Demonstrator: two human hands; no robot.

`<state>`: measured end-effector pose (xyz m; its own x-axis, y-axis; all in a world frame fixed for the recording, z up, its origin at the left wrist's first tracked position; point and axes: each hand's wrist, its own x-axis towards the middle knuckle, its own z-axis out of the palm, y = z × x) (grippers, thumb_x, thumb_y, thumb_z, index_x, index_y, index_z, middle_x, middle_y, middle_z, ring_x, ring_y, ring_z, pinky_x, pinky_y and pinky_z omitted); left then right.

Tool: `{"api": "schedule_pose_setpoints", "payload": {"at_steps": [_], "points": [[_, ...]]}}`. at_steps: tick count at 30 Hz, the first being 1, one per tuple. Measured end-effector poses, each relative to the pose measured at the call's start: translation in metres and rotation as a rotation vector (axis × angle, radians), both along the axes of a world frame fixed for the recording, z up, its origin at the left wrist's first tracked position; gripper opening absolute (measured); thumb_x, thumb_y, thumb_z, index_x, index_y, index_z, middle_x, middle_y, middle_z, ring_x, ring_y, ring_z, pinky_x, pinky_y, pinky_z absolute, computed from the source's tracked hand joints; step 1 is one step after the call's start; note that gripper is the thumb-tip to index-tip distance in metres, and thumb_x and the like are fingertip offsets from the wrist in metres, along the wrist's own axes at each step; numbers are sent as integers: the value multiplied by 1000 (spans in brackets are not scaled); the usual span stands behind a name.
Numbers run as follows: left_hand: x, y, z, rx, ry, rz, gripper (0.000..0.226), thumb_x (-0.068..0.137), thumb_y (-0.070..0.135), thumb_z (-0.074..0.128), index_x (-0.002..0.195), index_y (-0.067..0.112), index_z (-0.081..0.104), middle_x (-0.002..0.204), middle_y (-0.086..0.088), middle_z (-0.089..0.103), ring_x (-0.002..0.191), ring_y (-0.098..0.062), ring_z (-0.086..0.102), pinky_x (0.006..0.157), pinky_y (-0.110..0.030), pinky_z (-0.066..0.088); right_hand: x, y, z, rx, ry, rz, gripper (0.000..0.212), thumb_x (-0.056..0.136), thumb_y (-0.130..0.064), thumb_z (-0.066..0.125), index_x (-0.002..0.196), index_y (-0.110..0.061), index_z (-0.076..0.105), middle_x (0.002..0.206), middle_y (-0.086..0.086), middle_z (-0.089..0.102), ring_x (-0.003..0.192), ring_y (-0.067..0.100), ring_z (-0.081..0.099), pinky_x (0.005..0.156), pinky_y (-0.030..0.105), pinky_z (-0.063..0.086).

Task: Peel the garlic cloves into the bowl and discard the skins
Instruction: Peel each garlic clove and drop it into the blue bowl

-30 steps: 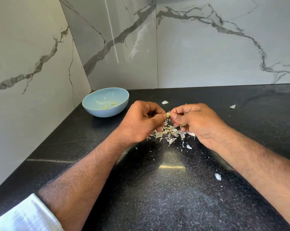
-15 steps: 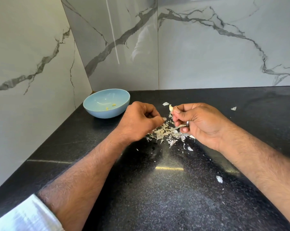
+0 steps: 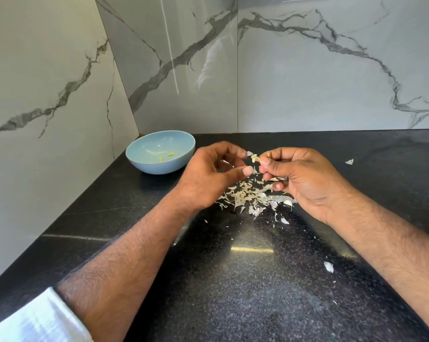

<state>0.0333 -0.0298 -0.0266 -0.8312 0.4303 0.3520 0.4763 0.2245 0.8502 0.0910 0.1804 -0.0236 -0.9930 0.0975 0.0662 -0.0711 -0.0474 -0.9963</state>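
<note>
Now, line by line:

Counter: black speckled stone counter (image 3: 257, 280), polished, carrying two bright streaks of reflected light, one in front of the hands and one near the left edge.

Room: a corner where glossy white marble-look wall tiles (image 3: 319, 70) with grey veins meet; the back tiles show a faint reflection of a person.

Bowl: pale blue bowl (image 3: 144, 164) sitting on the counter in the corner, left of the hands and apart from them, with a few small yellowish bits inside.

Garlic clove: small pale garlic clove (image 3: 255, 158) held above the counter between the two hands, a shred of skin hanging from it.

Right hand: right hand (image 3: 304, 178) pinches the clove between thumb and forefinger; its lower fingers are curled, with a flake of skin caught against them.

Left hand: left hand (image 3: 208, 178) is just beside the clove, thumb and forefinger parted and loosely curved, holding nothing I can make out; the tips are blurred.

Skins: heap of papery skins (image 3: 253, 197) lying on the counter directly under the hands.

Stray flakes: single flakes scattered further off, one at the far right (image 3: 349, 161) and one nearer the camera on the right (image 3: 328, 266).

Sleeve: white sleeve (image 3: 35, 319) on the left forearm at the bottom left corner.
</note>
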Motion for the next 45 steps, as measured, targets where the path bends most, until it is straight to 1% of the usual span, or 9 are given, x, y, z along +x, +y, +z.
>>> {"api": "schedule_pose_setpoints", "payload": {"at_steps": [4,9,19,24,28,32,36,40,45], "points": [[2,8,-6,139,50,-29,17,88,14,87,104,12,81,96,-8,81,94,-36,76,92,-55,63,1,-3,-2,34,-30,16,10,88,-14,79,96,-11,80,87,8,77,78,14,65,64,29,42],[3,7,-5,166,69,-29,10,90,14,86,99,12,81,94,-9,79,93,-39,74,91,-54,63,3,-5,-2,39,-94,10,14,87,-15,81,98,-6,79,83,8,75,74,14,62,59,27,40],[6,6,-2,-1,232,24,13,89,12,88,100,14,82,87,4,80,77,-17,77,72,-30,64,10,-1,9,456,187,-51,4,89,-27,82,89,-24,84,78,-9,78,73,0,67,70,19,49],[12,4,3,-87,333,78,11,89,15,88,98,15,84,81,10,79,72,-12,76,67,-22,60,9,-2,9,507,218,-48,4,91,-23,80,91,-25,84,83,-12,79,81,2,71,87,28,55],[14,6,5,-189,498,109,9,88,15,86,96,17,84,81,15,78,74,0,73,70,-15,57,8,-2,8,547,220,-45,4,91,-24,80,89,-26,84,80,-10,78,80,11,72,83,29,55],[15,9,5,-234,588,112,9,87,13,86,95,18,84,82,13,77,75,1,71,72,-15,57,5,0,6,618,216,-53,7,93,-22,77,89,-25,82,70,-21,73,63,-6,60,62,10,45],[16,9,3,-155,438,88,8,89,12,85,95,17,83,80,11,78,72,-8,73,70,-23,60,6,0,7,656,214,-18,12,98,-23,71,89,-25,79,57,-18,60,52,2,45,52,22,40],[15,9,5,80,121,32,9,89,4,85,92,9,78,79,-3,77,63,-20,67,57,-27,54,4,2,10,598,212,-46,11,96,-23,72,88,-24,79,67,-11,69,63,9,55,62,28,48],[13,6,8,378,-188,-56,15,82,4,85,95,8,78,89,-15,79,76,-21,73,72,-26,57,3,10,7,632,169,-147,8,87,-21,83,80,-22,78,77,-16,76,71,10,72,65,21,56]]}}
